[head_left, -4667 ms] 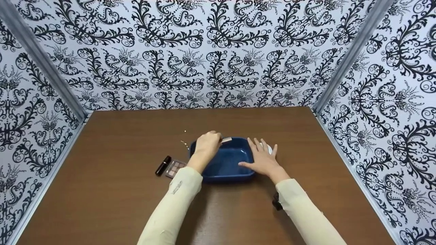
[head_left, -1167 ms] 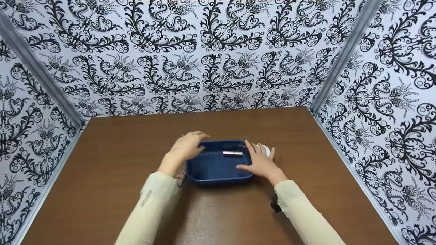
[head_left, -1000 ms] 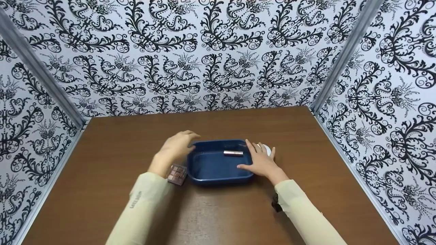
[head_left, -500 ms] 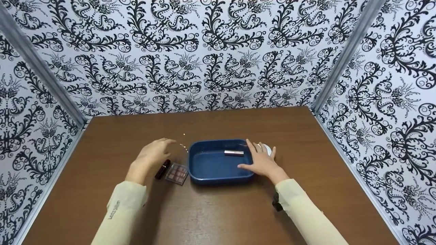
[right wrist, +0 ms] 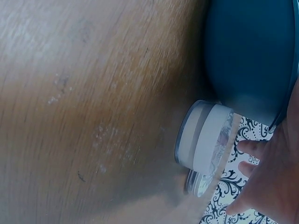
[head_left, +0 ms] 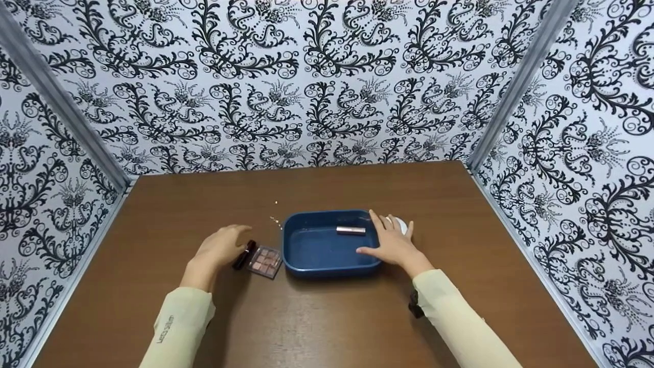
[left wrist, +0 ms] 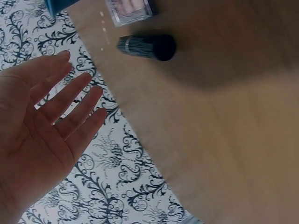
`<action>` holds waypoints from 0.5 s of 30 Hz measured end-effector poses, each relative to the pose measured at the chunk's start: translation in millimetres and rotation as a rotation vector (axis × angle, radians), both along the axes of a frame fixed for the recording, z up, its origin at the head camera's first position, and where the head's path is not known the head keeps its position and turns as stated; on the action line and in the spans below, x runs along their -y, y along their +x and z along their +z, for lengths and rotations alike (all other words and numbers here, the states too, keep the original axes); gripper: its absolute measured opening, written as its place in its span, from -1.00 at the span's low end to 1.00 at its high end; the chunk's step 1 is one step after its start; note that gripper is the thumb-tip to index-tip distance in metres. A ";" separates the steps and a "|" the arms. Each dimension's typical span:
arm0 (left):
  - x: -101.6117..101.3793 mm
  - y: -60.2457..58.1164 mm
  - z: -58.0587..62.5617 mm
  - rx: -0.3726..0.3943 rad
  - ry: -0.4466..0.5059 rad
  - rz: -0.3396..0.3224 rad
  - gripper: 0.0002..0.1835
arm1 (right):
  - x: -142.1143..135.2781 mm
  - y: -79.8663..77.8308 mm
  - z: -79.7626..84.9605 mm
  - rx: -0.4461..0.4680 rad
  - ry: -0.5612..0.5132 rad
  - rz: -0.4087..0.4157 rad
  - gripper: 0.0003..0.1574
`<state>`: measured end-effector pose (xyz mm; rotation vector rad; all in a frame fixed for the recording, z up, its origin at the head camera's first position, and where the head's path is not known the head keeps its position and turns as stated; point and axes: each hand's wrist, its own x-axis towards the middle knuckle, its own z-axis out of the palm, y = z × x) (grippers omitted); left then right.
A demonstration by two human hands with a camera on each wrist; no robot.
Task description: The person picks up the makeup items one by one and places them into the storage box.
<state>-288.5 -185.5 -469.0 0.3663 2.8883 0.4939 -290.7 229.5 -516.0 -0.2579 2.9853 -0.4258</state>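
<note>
My left hand [head_left: 219, 250] hovers with loosely extended fingers just left of a dark, shiny cosmetic tube [head_left: 244, 255]. In the left wrist view that tube [left wrist: 147, 46] lies apart from the fingers, and the palm holds nothing. Right of the tube lies an eyeshadow palette [head_left: 265, 261] with a clear lid. My right hand [head_left: 396, 248] rests, fingers spread, on the right rim of a blue rectangular dish [head_left: 332, 271], its thumb over the inside. A slim silvery-pink tube [head_left: 351, 230] lies in the dish, towards the back right.
Beyond my right fingers sits a white round jar [head_left: 403, 225]; the right wrist view shows the jar [right wrist: 205, 137] beside the dish, with a clear round piece [right wrist: 198, 183] close by. A fine beaded chain [head_left: 276, 222] lies left of the dish. Patterned walls bound the wooden table [head_left: 327, 317].
Earlier my left hand held the silvery-pink tube over the dish. It let the tube go inside, then moved left and towards me, beside the dark tube. My right hand stayed on the rim.
</note>
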 end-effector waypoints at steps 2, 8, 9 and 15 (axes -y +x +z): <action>1.4 1.5 -3.5 0.008 0.004 0.003 -0.47 | 0.0 -0.5 -0.2 -0.001 -0.002 0.000 0.42; 5.9 5.9 -14.4 0.009 0.028 0.001 -0.49 | 0.6 -1.0 -1.3 -0.010 0.006 -0.001 0.42; 6.5 6.6 -16.0 0.002 0.027 -0.003 -0.49 | 0.6 -1.0 -1.2 -0.012 0.007 -0.001 0.42; 7.2 9.2 -26.8 -0.016 0.008 0.063 -0.49 | 0.2 -1.3 -1.7 -0.009 -0.007 -0.004 0.42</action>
